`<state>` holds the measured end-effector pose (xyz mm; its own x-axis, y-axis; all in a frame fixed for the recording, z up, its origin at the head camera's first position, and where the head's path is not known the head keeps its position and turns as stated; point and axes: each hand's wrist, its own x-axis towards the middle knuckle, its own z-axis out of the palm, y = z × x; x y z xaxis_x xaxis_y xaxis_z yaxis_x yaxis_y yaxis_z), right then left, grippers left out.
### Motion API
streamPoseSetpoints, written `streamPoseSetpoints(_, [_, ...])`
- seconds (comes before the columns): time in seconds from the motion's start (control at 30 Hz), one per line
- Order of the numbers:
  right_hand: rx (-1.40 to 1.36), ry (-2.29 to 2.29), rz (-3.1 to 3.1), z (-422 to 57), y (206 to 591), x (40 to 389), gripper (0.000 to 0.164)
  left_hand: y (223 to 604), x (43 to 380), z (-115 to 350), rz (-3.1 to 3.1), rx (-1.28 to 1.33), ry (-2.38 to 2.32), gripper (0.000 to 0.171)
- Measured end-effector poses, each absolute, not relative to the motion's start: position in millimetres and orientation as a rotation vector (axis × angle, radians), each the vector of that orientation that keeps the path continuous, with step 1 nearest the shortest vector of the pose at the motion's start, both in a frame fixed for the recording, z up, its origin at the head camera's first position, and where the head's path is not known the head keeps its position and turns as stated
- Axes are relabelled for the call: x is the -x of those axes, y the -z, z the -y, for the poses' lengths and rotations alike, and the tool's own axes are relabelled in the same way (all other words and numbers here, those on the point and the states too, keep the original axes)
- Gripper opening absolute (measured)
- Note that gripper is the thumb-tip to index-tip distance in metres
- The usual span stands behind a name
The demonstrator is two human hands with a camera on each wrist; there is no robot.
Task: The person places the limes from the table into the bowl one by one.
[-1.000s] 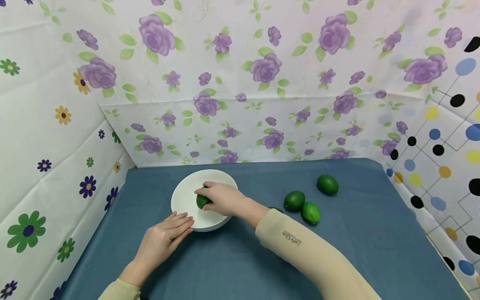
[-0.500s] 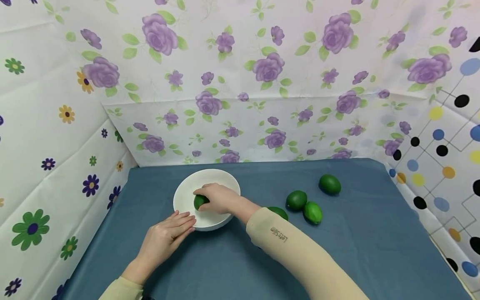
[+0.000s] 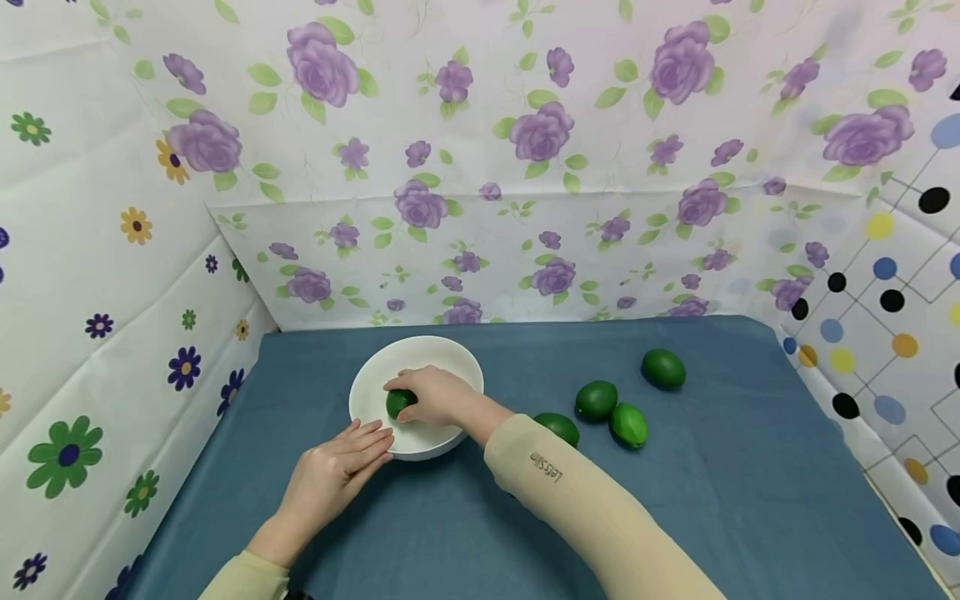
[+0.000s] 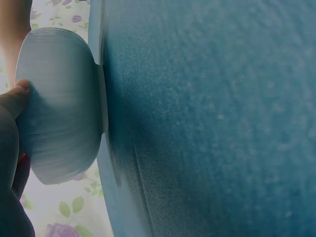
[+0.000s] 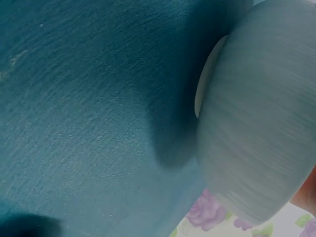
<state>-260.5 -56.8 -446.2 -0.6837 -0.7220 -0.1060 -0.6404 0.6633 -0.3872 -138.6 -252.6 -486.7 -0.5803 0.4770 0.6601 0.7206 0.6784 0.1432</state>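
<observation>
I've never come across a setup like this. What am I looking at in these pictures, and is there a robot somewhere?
No robot here: these are a person's own two bare hands, filmed by small worn cameras. The wide picture comes from a camera on the head, looking forward and down. The two odd-angled close-ups come from cameras on the wrists; both mostly show the outside of the bowl and the surface below.

The right hand holds a green fruit inside a white bowl, while the left hand rests on its rim. Whether the fruit touches the bottom, I can't tell. Four more green fruits lie on the blue surface, to the right of the bowl in the wide picture, one partly hidden by the right sleeve.
</observation>
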Motion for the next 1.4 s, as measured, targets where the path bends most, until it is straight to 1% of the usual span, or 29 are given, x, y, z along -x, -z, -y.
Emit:
streamPoseSetpoints(0.27, [0.967,0.518,-2.610,60,448,261,0.063,486,140,253,2.282,0.926,0.539,0.038])
streamPoseSetpoints(0.53, [0.973,0.515,-2.591,66,451,260,0.065,488,137,252,2.274,0.916,0.566,0.039])
streamPoseSetpoints(0.97, [0.902,0.575,-2.621,70,452,260,0.068,487,138,251,2.273,0.907,0.569,0.042])
streamPoseSetpoints(1.27, [0.884,0.566,-2.620,71,451,261,0.070,487,140,250,2.270,0.911,0.578,0.037])
streamPoseSetpoints(1.4, [0.877,0.545,-2.631,71,451,260,0.071,487,139,251,2.276,0.915,0.575,0.037])
